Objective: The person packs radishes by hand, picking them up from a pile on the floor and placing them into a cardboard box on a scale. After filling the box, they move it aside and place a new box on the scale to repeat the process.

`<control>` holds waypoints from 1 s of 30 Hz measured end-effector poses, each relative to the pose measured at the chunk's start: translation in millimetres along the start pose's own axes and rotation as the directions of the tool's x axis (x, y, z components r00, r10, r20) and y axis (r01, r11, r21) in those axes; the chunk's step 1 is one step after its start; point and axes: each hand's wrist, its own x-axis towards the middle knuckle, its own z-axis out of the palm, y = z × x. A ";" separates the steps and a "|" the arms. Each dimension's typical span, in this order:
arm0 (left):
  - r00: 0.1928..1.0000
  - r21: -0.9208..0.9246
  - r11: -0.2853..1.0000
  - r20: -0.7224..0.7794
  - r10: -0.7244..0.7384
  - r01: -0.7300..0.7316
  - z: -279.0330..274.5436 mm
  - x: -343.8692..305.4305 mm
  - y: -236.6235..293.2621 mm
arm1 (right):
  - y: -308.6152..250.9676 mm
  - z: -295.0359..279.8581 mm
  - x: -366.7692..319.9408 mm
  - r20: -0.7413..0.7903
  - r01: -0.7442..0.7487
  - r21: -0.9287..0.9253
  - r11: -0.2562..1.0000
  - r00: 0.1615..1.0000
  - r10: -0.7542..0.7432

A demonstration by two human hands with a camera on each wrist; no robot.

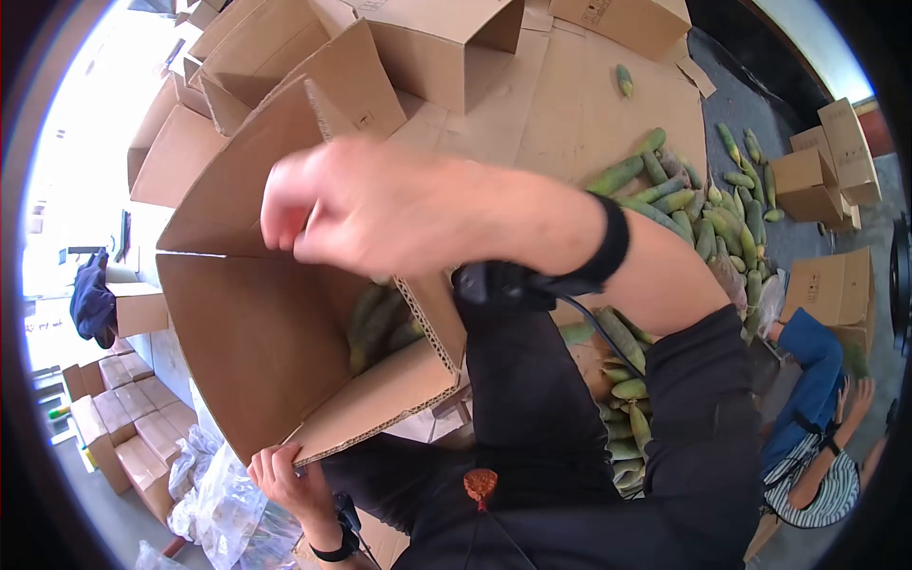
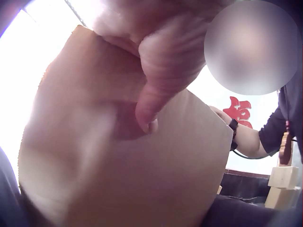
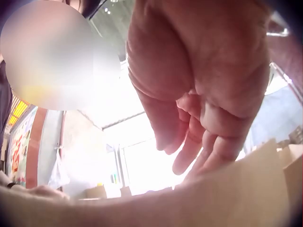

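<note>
A large cardboard box (image 1: 256,342) stands tilted in front of me with its flaps spread. Several green cucumbers (image 1: 380,323) lie at its bottom, partly covered by the near wall. At the lower left corner my left hand (image 1: 296,486) grips the edge of a flap; in the left wrist view its thumb presses flat on the cardboard (image 2: 175,156). Blurred by motion, my right hand (image 1: 366,204) hangs over the box mouth with loosely bent fingers and nothing in them. The right wrist view has these fingers (image 3: 189,151) pointing down near the cardboard rim.
A pile of cucumbers (image 1: 717,228) spreads over flattened cardboard on the right. More boxes (image 1: 437,47) stand at the back, and stacked cartons (image 1: 142,418) at the far left. Clear plastic bags (image 1: 223,503) lie lower left. Another person (image 1: 817,427) is at the right.
</note>
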 end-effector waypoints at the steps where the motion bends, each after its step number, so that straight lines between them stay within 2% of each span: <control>1: 1.000 0.004 1.000 0.005 0.000 0.000 -0.5 0.9 0.3 | 2.9 -15.2 -9.1 -0.110 0.000 0.077 0.997 0.994 0.009; 3: 1.000 0.007 1.000 0.016 0.002 -0.002 -0.5 0.7 2.1 | 39.6 -39.7 -27.7 -0.330 -0.001 0.176 0.984 0.942 0.060; 5: 1.000 0.002 1.000 0.004 0.007 -0.007 0.3 0.7 3.2 | 78.9 -62.8 -56.6 -0.473 -0.253 0.259 0.932 0.808 0.351; 7: 1.000 0.009 1.000 0.009 0.014 -0.014 0.0 0.5 4.2 | 162.0 -72.0 -102.2 -0.535 -0.429 0.289 0.856 0.670 0.515; 8: 1.000 0.015 1.000 0.004 0.017 -0.017 0.0 1.2 5.1 | 202.4 -67.3 -130.2 -0.536 -0.507 0.327 0.797 0.596 0.599; 9: 1.000 0.018 1.000 0.012 0.020 -0.020 0.0 2.8 7.2 | 233.9 -56.7 -157.5 -0.511 -0.579 0.421 0.698 0.485 0.710; 10: 1.000 0.025 1.000 0.009 0.017 -0.017 -0.6 4.2 9.5 | 281.1 -42.8 -197.1 -0.460 -0.634 0.433 0.640 0.456 0.762; 11: 1.000 0.033 0.999 0.003 0.014 -0.014 0.3 5.3 10.8 | 304.9 -23.4 -228.9 -0.407 -0.731 0.449 0.514 0.344 0.846; 12: 1.000 0.037 0.999 0.003 0.028 -0.028 1.6 4.1 8.8 | 312.4 -1.4 -248.8 -0.354 -0.829 0.452 0.329 0.172 0.919; 13: 0.999 0.044 0.998 0.014 0.032 -0.033 1.6 2.6 7.4 | 324.9 19.8 -275.3 -0.312 -0.855 0.451 0.254 0.115 0.943; 14: 1.000 0.040 0.999 0.019 0.018 -0.019 1.8 1.1 6.2 | 340.9 36.4 -300.1 -0.230 -0.924 0.334 0.189 0.114 0.966; 15: 1.000 0.035 0.999 0.022 0.003 -0.004 2.3 -0.2 5.2 | 346.9 57.0 -315.9 -0.322 -0.973 0.131 0.189 0.139 0.937; 16: 1.000 0.053 0.998 0.021 0.017 -0.018 3.1 -1.4 4.0 | 370.4 81.2 -340.6 -0.310 -0.984 0.115 0.133 0.092 0.946; 18: 0.999 0.057 0.998 0.032 0.012 -0.014 3.8 -2.3 1.9 | 368.4 113.9 -351.7 -0.182 -0.946 0.324 0.011 -0.051 0.982; 20: 1.000 0.057 0.998 0.026 -0.003 0.001 5.2 -1.8 1.5 | 352.1 131.4 -342.7 -0.105 -0.956 0.292 0.034 0.003 0.995; 21: 1.000 0.074 0.997 0.021 -0.008 0.007 5.7 -0.2 3.2 | 378.9 159.3 -367.5 -0.095 -0.956 0.290 0.046 0.019 0.995; 23: 0.999 0.040 0.999 0.035 -0.001 0.000 4.5 2.4 6.1 | 444.0 219.1 -403.0 -0.166 -0.913 0.351 0.208 0.158 0.973; 25: 0.999 0.064 0.998 0.042 -0.012 0.009 1.1 1.9 4.7 | 506.5 262.1 -442.8 -0.043 -0.747 0.654 0.117 0.117 0.992; 26: 0.999 0.056 0.998 0.054 0.004 -0.007 1.3 4.3 5.4 | 516.2 263.5 -451.7 0.001 -0.620 0.778 0.102 0.163 0.987; 27: 0.997 0.042 0.999 0.071 0.022 -0.025 0.6 5.8 5.9 | 503.7 251.8 -434.3 0.005 -0.626 0.772 0.112 0.181 0.983; 29: 0.997 0.071 0.997 0.072 0.017 -0.022 -0.4 7.2 5.3 | 454.4 212.6 -397.1 -0.163 -0.922 0.372 0.105 0.046 0.986; 30: 0.997 0.062 0.998 0.080 0.022 -0.027 -1.3 8.4 5.7 | 455.3 210.2 -395.6 -0.167 -0.925 0.361 0.118 0.061 0.984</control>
